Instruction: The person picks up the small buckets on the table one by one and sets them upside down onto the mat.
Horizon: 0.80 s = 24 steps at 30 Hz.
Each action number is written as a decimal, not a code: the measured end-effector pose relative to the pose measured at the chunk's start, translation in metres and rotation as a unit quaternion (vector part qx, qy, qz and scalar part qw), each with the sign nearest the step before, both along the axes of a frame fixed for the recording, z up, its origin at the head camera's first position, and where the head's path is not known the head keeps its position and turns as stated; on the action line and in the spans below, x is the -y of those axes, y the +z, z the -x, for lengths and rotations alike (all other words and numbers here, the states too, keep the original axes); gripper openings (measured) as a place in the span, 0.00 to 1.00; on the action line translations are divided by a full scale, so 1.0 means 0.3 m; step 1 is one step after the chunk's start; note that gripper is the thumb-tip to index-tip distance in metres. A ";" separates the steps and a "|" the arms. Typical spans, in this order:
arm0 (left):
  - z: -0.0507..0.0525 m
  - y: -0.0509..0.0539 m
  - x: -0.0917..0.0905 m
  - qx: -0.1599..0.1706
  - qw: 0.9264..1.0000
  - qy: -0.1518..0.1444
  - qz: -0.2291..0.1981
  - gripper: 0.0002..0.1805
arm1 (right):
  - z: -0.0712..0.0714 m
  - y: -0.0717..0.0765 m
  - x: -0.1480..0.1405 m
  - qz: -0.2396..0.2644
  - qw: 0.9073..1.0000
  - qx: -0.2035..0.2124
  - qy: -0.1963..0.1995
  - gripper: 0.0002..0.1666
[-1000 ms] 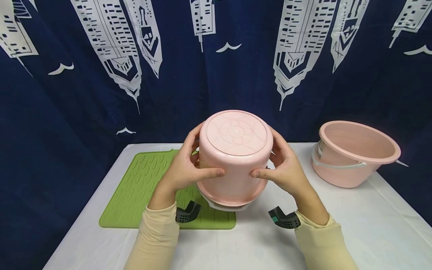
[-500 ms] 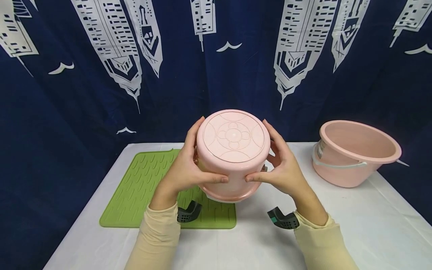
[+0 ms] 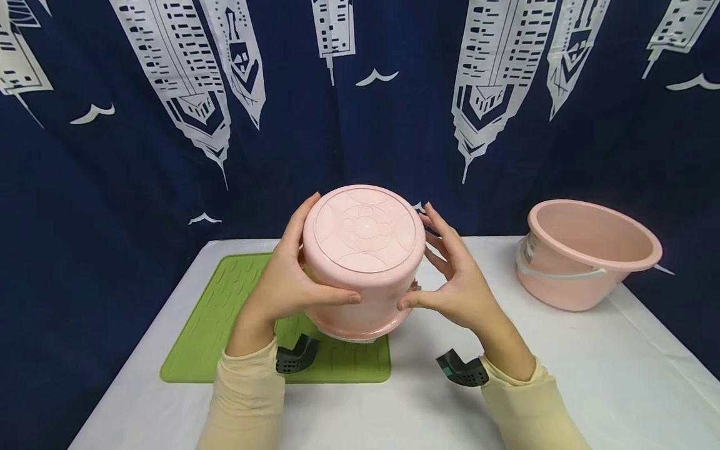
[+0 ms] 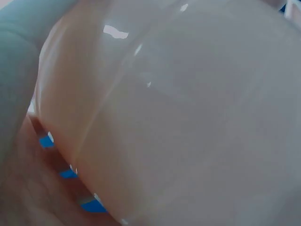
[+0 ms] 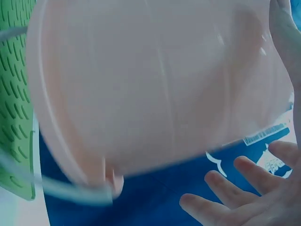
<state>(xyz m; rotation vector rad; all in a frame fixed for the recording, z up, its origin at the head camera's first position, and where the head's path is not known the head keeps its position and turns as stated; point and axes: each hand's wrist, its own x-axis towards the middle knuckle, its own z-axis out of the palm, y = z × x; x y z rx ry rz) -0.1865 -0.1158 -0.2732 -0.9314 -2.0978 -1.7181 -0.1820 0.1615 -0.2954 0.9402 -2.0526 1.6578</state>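
Observation:
A pink bucket (image 3: pixel 365 300) is held upside down and tilted over the mat's right part, its round base towards the head camera. My left hand (image 3: pixel 281 281) grips its left side, the thumb along the near wall and the fingers behind. On the other side, my right hand (image 3: pixel 461 284) has its thumb tip at the near wall. In the right wrist view, its spread fingers (image 5: pixel 225 188) stand apart from the bucket's wall, and the pale handle (image 5: pixel 61 190) hangs by the rim. The bucket's wall (image 4: pixel 188 117) fills most of the left wrist view.
A green ridged mat (image 3: pixel 214 337) lies on the left of the white table (image 3: pixel 450 425). Another pink bucket (image 3: pixel 574 290) stands upright at the back right, its pale handle down. A dark blue patterned curtain (image 3: pixel 394 144) hangs behind the table.
The held bucket tips its base more towards the head camera than a second ago and shifts a little left with my left hand. My right hand's fingers have come away from its side.

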 end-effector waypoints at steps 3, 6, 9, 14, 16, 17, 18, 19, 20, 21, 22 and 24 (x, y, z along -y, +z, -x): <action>0.003 0.009 0.070 0.002 1.000 0.023 0.018 0.76 | 0.000 -0.002 -0.002 -0.005 1.000 0.005 -0.006 0.79; 0.011 0.029 0.158 0.003 0.998 0.052 0.043 0.74 | 0.001 -0.002 -0.008 -0.009 1.000 0.008 -0.015 0.78; 0.017 0.065 0.252 0.007 0.996 0.068 0.063 0.73 | 0.004 0.000 -0.017 -0.012 1.000 0.008 -0.023 0.77; 0.017 0.107 0.406 0.023 0.992 0.087 0.086 0.72 | 0.007 0.009 -0.035 -0.011 0.999 0.011 -0.034 0.77; 0.022 0.104 0.463 0.034 0.989 0.105 0.103 0.72 | 0.008 0.011 -0.039 -0.012 0.999 0.013 -0.035 0.78; 0.027 0.099 0.487 0.040 0.985 0.117 0.117 0.72 | 0.009 0.012 -0.040 -0.013 0.999 0.014 -0.034 0.78; 0.035 0.090 0.509 0.044 0.983 0.125 0.129 0.72 | 0.009 0.012 -0.040 -0.014 0.999 0.016 -0.033 0.78; 0.045 0.079 0.528 0.048 0.980 0.132 0.138 0.72 | 0.009 0.011 -0.040 -0.015 0.999 0.017 -0.031 0.78; 0.056 0.067 0.545 0.051 0.978 0.138 0.146 0.72 | 0.010 0.011 -0.039 -0.016 0.999 0.018 -0.030 0.78; 0.068 0.053 0.558 0.052 0.977 0.140 0.149 0.72 | 0.010 0.010 -0.039 -0.016 0.999 0.019 -0.030 0.78; 0.082 0.037 0.570 0.052 0.977 0.141 0.151 0.73 | 0.010 0.010 -0.039 -0.016 0.999 0.019 -0.030 0.78; 0.110 0.001 0.590 0.047 0.977 0.141 0.154 0.73 | 0.011 0.008 -0.039 -0.015 0.999 0.019 -0.031 0.78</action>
